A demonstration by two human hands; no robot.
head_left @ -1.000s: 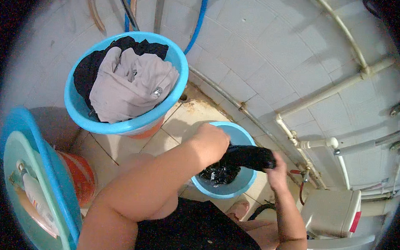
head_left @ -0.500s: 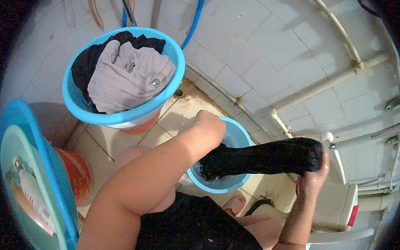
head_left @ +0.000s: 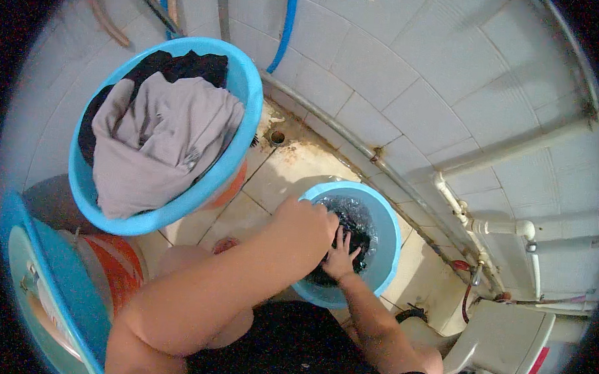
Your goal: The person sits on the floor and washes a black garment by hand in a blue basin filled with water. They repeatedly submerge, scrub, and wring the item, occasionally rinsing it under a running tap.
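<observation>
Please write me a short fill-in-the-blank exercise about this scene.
1. The right hand lies spread on the ____ cloth in the smaller basin.
2. The garment on top in the larger basin is ____.
3. The strip on the pale tank is ____.
4. Altogether, ____ blue basins hold cloth.

Missing words: black; grey; red; two.

Bathroom: tiled wall point(head_left: 434, 103), exposed pipes point(head_left: 517, 150), floor drain point(head_left: 277, 138), toilet tank point(head_left: 505, 333).
</observation>
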